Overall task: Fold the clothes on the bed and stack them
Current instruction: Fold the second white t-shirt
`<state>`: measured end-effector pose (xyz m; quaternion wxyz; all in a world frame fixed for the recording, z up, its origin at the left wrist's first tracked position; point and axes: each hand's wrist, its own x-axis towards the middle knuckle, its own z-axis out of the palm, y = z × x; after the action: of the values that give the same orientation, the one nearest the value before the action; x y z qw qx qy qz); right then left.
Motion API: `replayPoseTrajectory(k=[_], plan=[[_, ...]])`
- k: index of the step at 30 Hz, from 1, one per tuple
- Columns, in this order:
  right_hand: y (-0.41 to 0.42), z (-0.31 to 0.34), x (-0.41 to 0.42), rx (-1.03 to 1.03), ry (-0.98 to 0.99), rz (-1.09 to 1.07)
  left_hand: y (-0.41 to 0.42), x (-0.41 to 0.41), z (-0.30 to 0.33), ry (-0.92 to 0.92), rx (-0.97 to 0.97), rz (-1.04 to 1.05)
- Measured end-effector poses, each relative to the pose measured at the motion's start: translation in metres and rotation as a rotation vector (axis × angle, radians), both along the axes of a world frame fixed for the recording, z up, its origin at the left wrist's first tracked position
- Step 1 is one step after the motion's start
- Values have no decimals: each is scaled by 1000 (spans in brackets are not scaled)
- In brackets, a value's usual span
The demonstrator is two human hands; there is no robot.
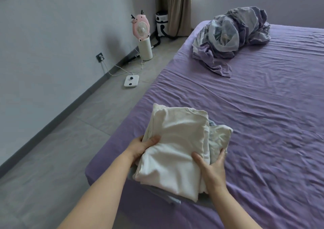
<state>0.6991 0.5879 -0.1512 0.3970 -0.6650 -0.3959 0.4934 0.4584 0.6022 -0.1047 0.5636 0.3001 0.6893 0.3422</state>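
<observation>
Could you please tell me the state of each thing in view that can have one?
Cream garment: folded, on top of the stack, gripped at both sides.
Left hand: grips the garment's left edge.
Right hand: grips the stack's right side.
Quilt: crumpled, unfolded, far end of bed.
Fan: upright on floor.

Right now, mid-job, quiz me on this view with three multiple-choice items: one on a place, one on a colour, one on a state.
1. Where does the crumpled bedding lie?
A. far end of the bed
B. on the floor
C. under the stack

2. What colour is the bed sheet?
A. green
B. purple
C. red

3. How does the folded stack stand?
A. untouched
B. left hand only
C. both hands, right hand too

Key: 1 A, it is heaped near the window wall. 2 B, purple throughout. 3 C, a thumb lies on top at each side.
</observation>
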Motion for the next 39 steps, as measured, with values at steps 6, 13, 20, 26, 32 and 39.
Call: replayPoseTrajectory(k=[6,13,20,26,32,39], plan=[[-11,-25,-84,-56,-34,-46,-2,-82,-33,8,-31,5],[-16,-62,-108,-208,-129,12,6,-112,-87,114,-71,-54],[-12,-37,-118,-154,-644,166,12,-91,-61,1068,172,-327],[-10,-37,-119,261,-1000,430,-7,-37,-69,1293,447,-735],[-9,-75,-98,185,-1059,796,-5,-47,-108,1326,243,-832],[-2,-98,-100,88,-958,782,1,-52,-120,1340,171,-876]])
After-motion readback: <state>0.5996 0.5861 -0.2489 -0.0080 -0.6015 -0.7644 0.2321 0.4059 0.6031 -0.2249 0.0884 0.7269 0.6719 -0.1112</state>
